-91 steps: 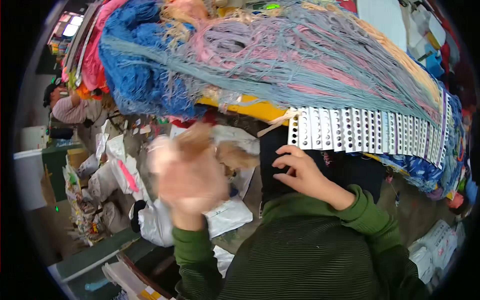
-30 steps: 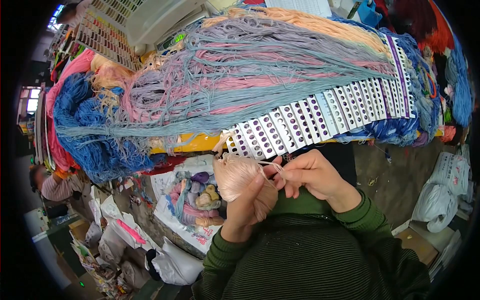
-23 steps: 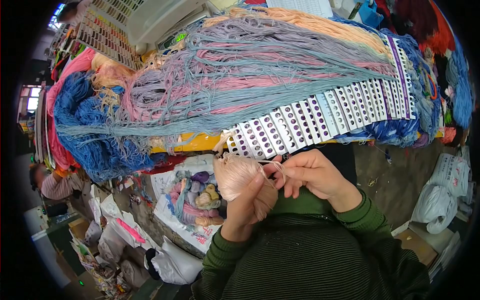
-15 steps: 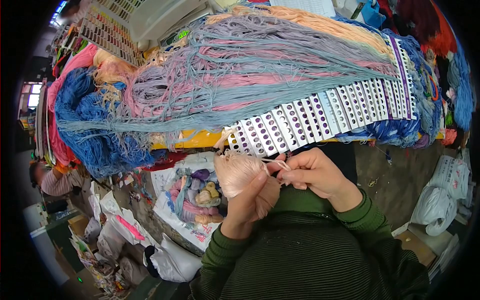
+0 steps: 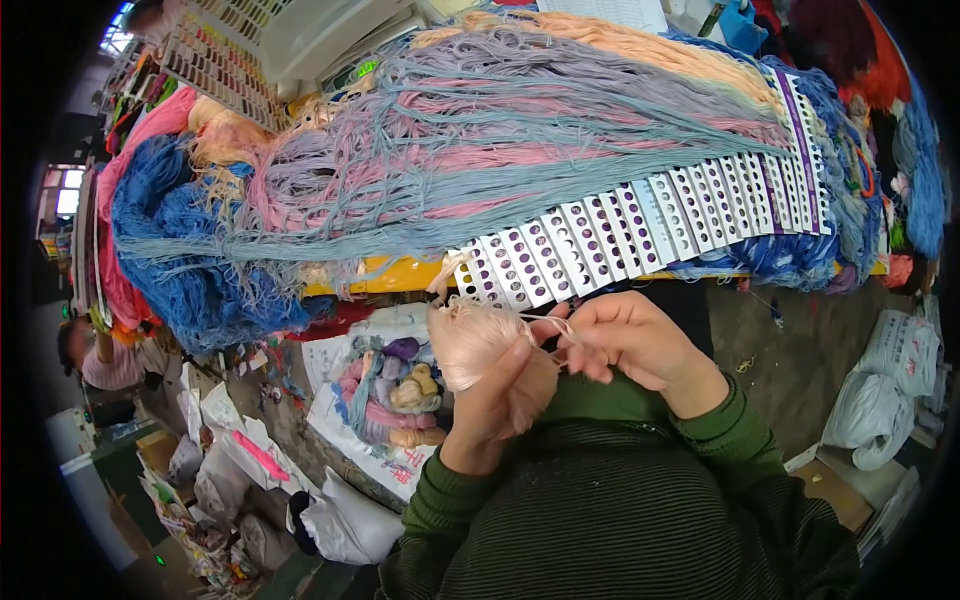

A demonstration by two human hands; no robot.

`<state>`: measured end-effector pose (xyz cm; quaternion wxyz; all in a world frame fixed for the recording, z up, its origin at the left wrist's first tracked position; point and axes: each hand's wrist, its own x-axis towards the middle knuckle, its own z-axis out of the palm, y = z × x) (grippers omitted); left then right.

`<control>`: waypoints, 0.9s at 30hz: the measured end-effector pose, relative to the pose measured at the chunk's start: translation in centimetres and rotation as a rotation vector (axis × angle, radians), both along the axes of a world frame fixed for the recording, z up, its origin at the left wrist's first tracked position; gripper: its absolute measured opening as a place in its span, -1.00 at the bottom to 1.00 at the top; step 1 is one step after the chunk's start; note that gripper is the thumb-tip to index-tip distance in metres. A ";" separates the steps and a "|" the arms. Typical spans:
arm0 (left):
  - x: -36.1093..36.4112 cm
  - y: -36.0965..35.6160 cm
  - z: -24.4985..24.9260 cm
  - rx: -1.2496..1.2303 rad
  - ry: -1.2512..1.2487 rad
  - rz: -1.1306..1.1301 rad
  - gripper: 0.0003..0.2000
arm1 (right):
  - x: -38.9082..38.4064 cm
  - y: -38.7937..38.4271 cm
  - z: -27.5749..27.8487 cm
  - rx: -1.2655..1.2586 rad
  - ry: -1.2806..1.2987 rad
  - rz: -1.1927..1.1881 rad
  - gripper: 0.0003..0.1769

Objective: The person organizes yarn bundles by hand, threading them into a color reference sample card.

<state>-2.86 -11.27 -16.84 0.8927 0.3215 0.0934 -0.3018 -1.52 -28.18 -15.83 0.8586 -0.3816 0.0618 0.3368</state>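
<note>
A bundle of pale pink thread (image 5: 475, 345) hangs just in front of the table edge. My left hand (image 5: 490, 405) is closed around its lower right side, the thumb lying over the strands. My right hand (image 5: 635, 345) pinches a thin pale strand (image 5: 548, 325) that runs from the bundle. Both hands are close together, and the fingertips of the left are partly hidden behind the bundle. Beyond them, a row of white punched cards (image 5: 560, 255) lies along the table's front, next to long grey-blue, pink and lilac thread skeins (image 5: 500, 150).
Blue thread (image 5: 170, 250) spills over the table's left end. On the floor, a white sack (image 5: 325, 400) bears several small skeins. Filled plastic bags (image 5: 870, 410) stand at right. A person (image 5: 105, 360) is at the far left. A thread colour chart (image 5: 225, 60) stands at the back left.
My right hand's fingers have shifted slightly and spread a little while still on the strand. My left hand and the pink bundle stay almost in place.
</note>
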 end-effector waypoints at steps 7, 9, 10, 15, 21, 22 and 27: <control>-0.2 -0.2 0.5 -0.054 -0.026 0.078 -0.59 | 0.1 0.1 -0.4 0.046 0.138 -0.124 -0.81; 0.1 -0.3 0.9 -0.144 0.001 0.079 -0.60 | 0.1 0.1 0.0 -0.067 0.108 -0.105 -0.82; 0.0 -0.4 0.9 -0.084 -0.013 0.070 -0.57 | 0.1 0.5 0.6 -0.165 0.065 -0.077 -0.82; -0.3 -0.5 0.7 0.046 -0.042 0.027 -0.47 | 0.0 1.5 0.5 -0.261 -0.083 -0.048 -0.85; 0.1 -0.6 1.1 0.054 -0.015 0.053 -0.50 | 0.1 1.2 0.2 -0.225 -0.064 -0.084 -0.88; 0.0 -0.5 1.0 0.050 -0.015 0.055 -0.51 | 0.0 1.2 -0.4 -0.182 -0.104 -0.117 -0.88; -0.1 -0.5 0.8 -0.025 0.056 0.106 -0.52 | 0.0 -0.1 -0.7 0.200 0.082 -0.088 -0.82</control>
